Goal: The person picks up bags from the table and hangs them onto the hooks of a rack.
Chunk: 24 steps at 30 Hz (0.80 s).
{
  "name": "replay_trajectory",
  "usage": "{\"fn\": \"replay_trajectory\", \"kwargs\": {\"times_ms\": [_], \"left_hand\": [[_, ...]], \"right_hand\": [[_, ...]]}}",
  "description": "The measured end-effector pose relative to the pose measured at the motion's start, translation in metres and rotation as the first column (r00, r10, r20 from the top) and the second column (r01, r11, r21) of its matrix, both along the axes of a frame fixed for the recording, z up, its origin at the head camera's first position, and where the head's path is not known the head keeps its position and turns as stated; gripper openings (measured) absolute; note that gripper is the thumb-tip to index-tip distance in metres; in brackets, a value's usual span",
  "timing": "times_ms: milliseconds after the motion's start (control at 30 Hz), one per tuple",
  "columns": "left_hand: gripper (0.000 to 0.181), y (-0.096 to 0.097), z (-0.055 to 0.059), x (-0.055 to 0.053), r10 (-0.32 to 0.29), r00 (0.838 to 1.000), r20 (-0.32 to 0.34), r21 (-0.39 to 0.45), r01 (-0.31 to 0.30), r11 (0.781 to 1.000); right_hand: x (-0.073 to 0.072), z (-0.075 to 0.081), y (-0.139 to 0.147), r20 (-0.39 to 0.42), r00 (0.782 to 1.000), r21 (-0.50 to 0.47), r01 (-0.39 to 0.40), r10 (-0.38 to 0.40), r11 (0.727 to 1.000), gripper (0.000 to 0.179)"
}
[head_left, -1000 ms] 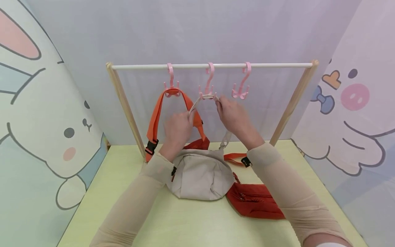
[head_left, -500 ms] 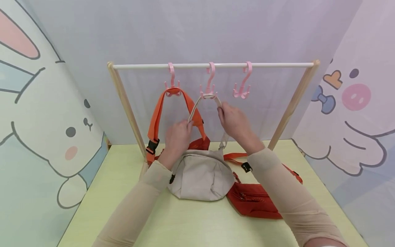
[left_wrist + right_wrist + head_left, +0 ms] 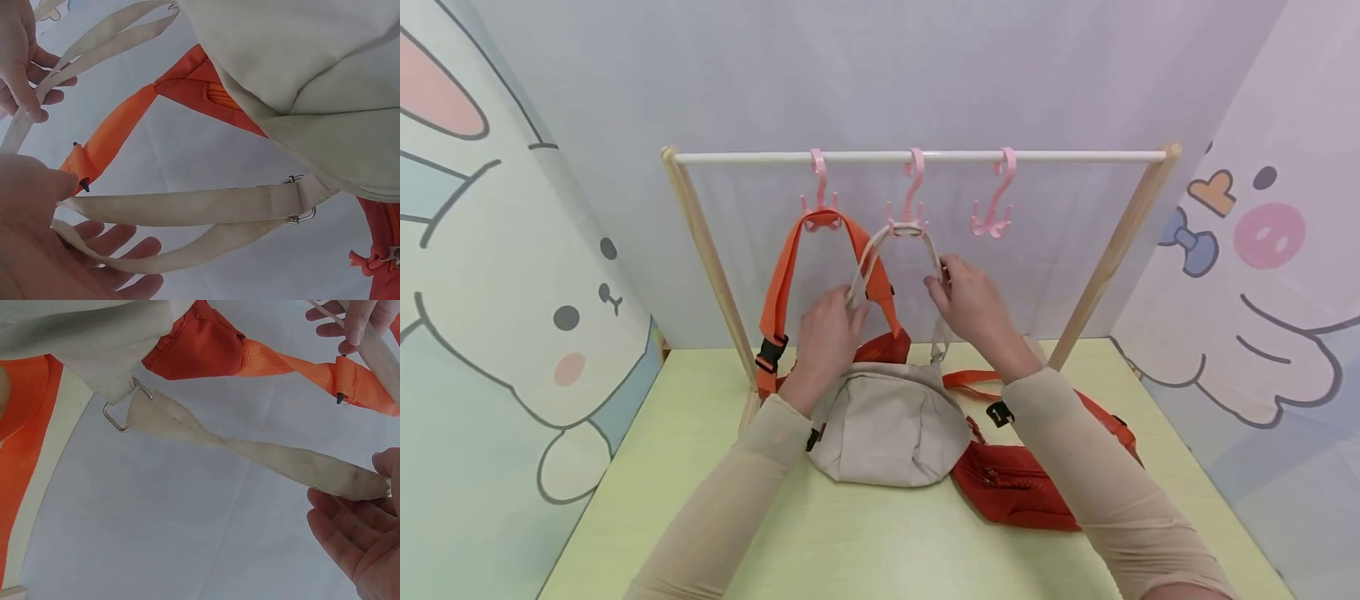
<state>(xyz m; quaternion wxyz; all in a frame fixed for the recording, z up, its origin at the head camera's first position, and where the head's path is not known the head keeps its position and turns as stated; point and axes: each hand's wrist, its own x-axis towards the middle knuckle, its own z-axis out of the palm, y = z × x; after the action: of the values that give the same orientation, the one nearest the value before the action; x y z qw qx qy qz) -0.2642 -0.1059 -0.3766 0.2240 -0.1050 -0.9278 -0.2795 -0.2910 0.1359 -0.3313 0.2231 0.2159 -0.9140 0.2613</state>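
Observation:
A beige waist bag (image 3: 887, 425) sits upright on the table, its beige strap (image 3: 934, 250) looped over the middle pink hook (image 3: 911, 200). On the strap's left side is my left hand (image 3: 829, 337); in the left wrist view the strap passes between its thumb and loosely spread fingers (image 3: 140, 250). My right hand (image 3: 973, 304) is at the other side of the loop. Seen from the right wrist, the strap (image 3: 287, 462) runs over its extended fingers (image 3: 337, 534), with the thumb apart from them.
A white rail (image 3: 737, 158) on wooden legs carries the hooks. From the left hook (image 3: 821, 179) hangs an orange strap (image 3: 775, 287) of a red bag (image 3: 887, 348) behind the beige one. A second red bag (image 3: 1015, 492) lies front right. The right hook (image 3: 1002, 196) bears nothing.
Both hands have slid down the beige strap, and their grip on it has loosened. The strap stays over the middle hook.

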Motion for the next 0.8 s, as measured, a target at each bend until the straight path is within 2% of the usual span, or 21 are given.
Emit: {"fn": "replay_trajectory", "kwargs": {"times_ms": [133,333,600,800], "left_hand": [[0.053,-0.004,-0.002,0.0,-0.004,1.0,-0.015,0.008,0.004,1.0],[0.057,-0.007,-0.006,0.001,-0.013,1.0,-0.011,0.01,0.013,1.0],[0.06,-0.012,-0.012,0.005,-0.019,0.999,-0.048,0.025,0.02,0.999],[0.065,-0.015,-0.017,0.01,-0.002,0.999,-0.033,0.025,0.003,1.0]], "right_hand": [[0.0,-0.002,0.0,0.036,0.999,-0.014,-0.002,0.003,1.0,0.036],[0.001,-0.005,0.001,0.092,0.996,-0.04,-0.005,0.008,0.999,0.046],[0.002,-0.015,0.006,0.12,0.993,-0.044,0.005,0.001,0.999,0.056],[0.007,-0.024,0.01,0.136,0.99,-0.029,0.029,-0.025,0.999,0.061]]}}
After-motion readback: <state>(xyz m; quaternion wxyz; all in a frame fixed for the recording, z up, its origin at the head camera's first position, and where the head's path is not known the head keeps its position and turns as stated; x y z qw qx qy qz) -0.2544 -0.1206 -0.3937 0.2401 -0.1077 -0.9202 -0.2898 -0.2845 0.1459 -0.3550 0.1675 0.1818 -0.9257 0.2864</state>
